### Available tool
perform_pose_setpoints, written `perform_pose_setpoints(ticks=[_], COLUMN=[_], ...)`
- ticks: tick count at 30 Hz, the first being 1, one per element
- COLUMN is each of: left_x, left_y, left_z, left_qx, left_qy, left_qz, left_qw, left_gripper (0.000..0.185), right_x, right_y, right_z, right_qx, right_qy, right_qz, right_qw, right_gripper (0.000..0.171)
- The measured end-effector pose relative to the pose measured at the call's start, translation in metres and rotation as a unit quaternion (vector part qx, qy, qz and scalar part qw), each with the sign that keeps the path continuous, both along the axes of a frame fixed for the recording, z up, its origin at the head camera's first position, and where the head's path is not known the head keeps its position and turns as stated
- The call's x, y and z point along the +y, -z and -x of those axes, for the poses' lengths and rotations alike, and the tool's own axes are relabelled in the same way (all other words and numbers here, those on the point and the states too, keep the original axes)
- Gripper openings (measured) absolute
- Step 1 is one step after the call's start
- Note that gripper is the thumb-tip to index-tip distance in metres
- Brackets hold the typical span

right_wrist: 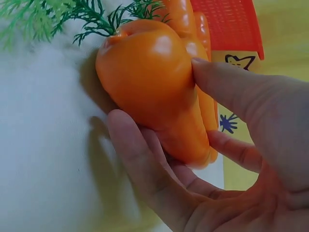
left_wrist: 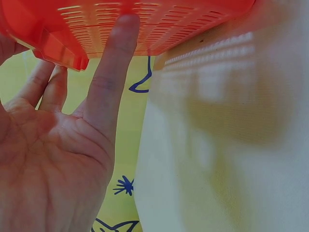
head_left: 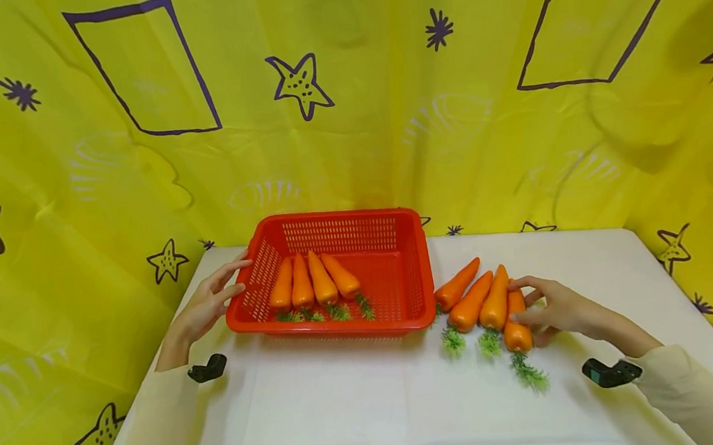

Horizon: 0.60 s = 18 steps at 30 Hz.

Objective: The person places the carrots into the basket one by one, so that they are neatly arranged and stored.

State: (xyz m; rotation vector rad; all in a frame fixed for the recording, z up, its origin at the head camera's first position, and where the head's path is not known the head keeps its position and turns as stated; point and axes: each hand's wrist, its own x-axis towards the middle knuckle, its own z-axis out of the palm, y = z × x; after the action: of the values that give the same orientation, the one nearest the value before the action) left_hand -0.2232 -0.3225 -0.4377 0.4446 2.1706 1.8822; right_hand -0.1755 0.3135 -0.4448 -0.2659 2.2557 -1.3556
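A red plastic basket (head_left: pixel 413 274) stands on the white table, with several orange carrots (head_left: pixel 322 279) lying side by side in its left half, green tops toward the front. At its left end, my left hand (head_left: pixel 206 305) touches the rim and side wall; in the left wrist view one straight finger (left_wrist: pixel 108 72) lies against the slotted wall. Right of the basket, my right hand (head_left: pixel 558 310) holds the rightmost carrot (right_wrist: pixel 145 72), thumb on one side and fingers curled round the other. Three more carrots (head_left: pixel 470 304) lie just left of it, partly hidden in the right wrist view.
Yellow curtain (head_left: pixel 355 144) with purple star drawings hangs behind and beside the white table (head_left: pixel 349 409). The basket's right half shows bare red floor. The loose carrots lie close to the basket's right wall.
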Motion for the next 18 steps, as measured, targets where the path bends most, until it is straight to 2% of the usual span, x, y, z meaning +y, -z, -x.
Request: perform_pose_setpoints(ticks=[18], left_x=[0.0014], left_y=[-0.0031], left_z=[-0.002], left_qx=[-0.01], left_qy=[-0.004], left_qz=[0.003], left_qw=[0.9999], left_gripper=[0.052], right_x=[-0.0055], right_y=[-0.0005], right_z=[-0.0005], right_qx=[-0.021], right_qy=[0.05], right_qz=[-0.017], right_qw=[0.998], right_gripper=[0.078])
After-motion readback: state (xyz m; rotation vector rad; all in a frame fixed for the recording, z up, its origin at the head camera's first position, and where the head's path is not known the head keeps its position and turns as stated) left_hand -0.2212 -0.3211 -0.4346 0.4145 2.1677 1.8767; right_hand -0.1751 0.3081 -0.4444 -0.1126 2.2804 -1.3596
